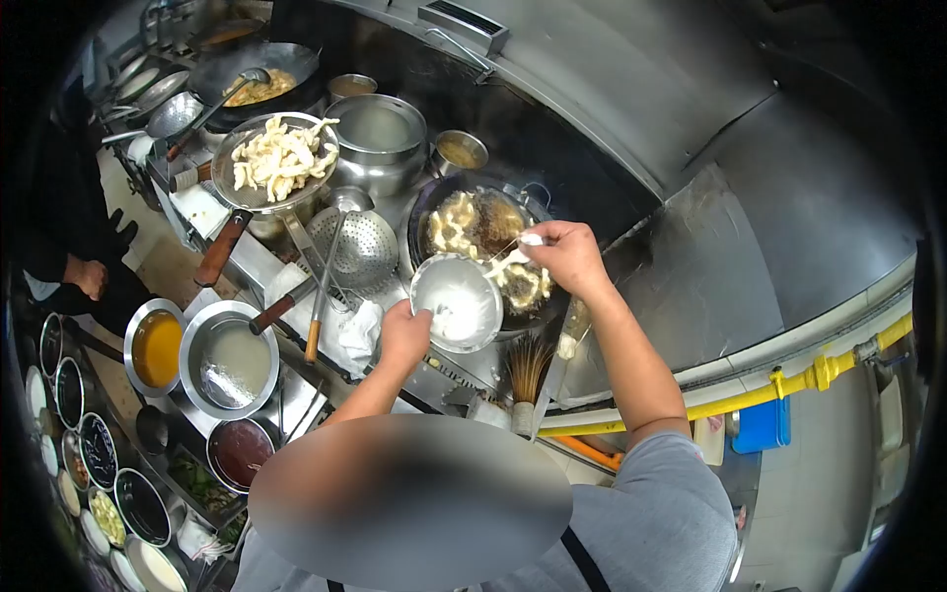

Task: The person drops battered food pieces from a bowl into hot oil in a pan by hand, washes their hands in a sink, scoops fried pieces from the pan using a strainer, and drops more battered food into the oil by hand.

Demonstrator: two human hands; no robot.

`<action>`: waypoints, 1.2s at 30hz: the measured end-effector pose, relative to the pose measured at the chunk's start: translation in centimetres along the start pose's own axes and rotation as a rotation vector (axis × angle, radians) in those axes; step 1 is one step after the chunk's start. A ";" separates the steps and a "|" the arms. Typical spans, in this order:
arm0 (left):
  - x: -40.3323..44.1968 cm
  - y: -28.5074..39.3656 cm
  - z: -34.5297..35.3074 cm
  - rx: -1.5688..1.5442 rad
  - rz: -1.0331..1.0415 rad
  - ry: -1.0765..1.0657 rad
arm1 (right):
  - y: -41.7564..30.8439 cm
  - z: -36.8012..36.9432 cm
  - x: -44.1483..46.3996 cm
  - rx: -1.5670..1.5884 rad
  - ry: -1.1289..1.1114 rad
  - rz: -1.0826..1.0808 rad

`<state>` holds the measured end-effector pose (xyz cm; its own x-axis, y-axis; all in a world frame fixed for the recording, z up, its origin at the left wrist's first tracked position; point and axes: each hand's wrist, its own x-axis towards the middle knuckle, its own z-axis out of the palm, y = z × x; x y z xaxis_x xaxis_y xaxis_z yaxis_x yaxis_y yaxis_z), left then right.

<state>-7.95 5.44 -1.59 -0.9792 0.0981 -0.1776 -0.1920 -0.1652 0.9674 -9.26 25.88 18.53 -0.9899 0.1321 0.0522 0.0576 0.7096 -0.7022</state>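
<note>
My left hand point(404, 337) grips the left rim of a metal bowl point(457, 304) with white batter in it, tilted beside a wok. Above the wok's near side, the fingers of my right hand point(567, 255) are pinched on a white battered piece point(515, 259). Below my hands, several battered pieces point(456, 225) lie in dark bubbling oil in the wok point(422, 209). A perforated ladle point(353, 247) rests left of the wok. Behind it, a strainer point(219, 176) holds a heap of pale fried pieces point(281, 158).
A large pot point(380, 163) stands behind the ladle, and a bamboo brush point(528, 373) near the wok's front. Bowls of orange liquid point(159, 348) and cloudy liquid point(229, 360) are at left. Another person's hands point(87, 276) show at far left. A second wok point(296, 61) steams behind.
</note>
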 end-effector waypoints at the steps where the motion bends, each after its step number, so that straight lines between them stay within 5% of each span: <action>1: 0.1 0.0 -0.4 0.004 0.002 0.008 | 1.1 -0.3 1.2 0.006 -0.005 -0.006; 4: 0.0 0.4 -2.0 -0.045 -0.094 0.075 | 7.6 1.0 5.1 -0.166 -0.042 -0.072; 7: -1.2 1.7 -3.2 -0.098 -0.116 0.118 | 12.5 5.0 8.5 -0.221 -0.111 0.217; 9: -1.8 1.4 -3.9 -0.075 -0.121 0.144 | 19.3 7.2 12.1 -0.411 -0.073 0.017; 10: -2.1 1.2 -4.5 -0.051 -0.117 0.145 | 17.3 7.0 12.1 -0.694 -0.012 -0.159; 11: -2.5 1.2 -4.9 -0.046 -0.120 0.158 | 15.2 5.8 12.2 -0.770 0.000 -0.109; 13: -3.9 1.1 -5.1 -0.109 -0.085 0.154 | 10.1 3.4 9.8 -0.552 0.177 -0.094; 15: -4.8 1.0 -5.6 -0.059 -0.093 0.121 | 3.8 2.1 4.5 -0.597 0.147 -0.233; 18: -6.1 1.9 -4.3 -0.020 0.043 -0.004 | -1.2 4.5 -4.0 -0.555 -0.205 -0.275; 22: -8.1 4.5 -2.9 -0.096 0.136 -0.105 | 0.6 10.6 -8.9 -0.612 -0.285 -0.280; 25: -8.8 4.0 -2.4 -0.056 0.023 -0.173 | 1.2 11.4 -10.5 -0.533 -0.360 -0.344; 27: -8.8 2.6 -2.1 -0.206 -0.093 -0.209 | 0.8 11.0 -11.2 -0.261 -0.518 -0.107; 31: -9.4 2.3 -2.3 -0.208 -0.163 -0.134 | 1.7 6.1 -9.6 0.195 -0.301 0.155; 36: -10.2 1.0 -2.2 -0.274 -0.131 0.038 | 8.3 2.5 -0.9 -0.317 -0.015 -0.111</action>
<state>1.70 2.14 0.81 -0.9457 0.1004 -0.3092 -0.3224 -0.4123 0.8521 -8.19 29.96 10.87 -0.9941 0.0332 0.1035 -0.0154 0.8996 -0.4365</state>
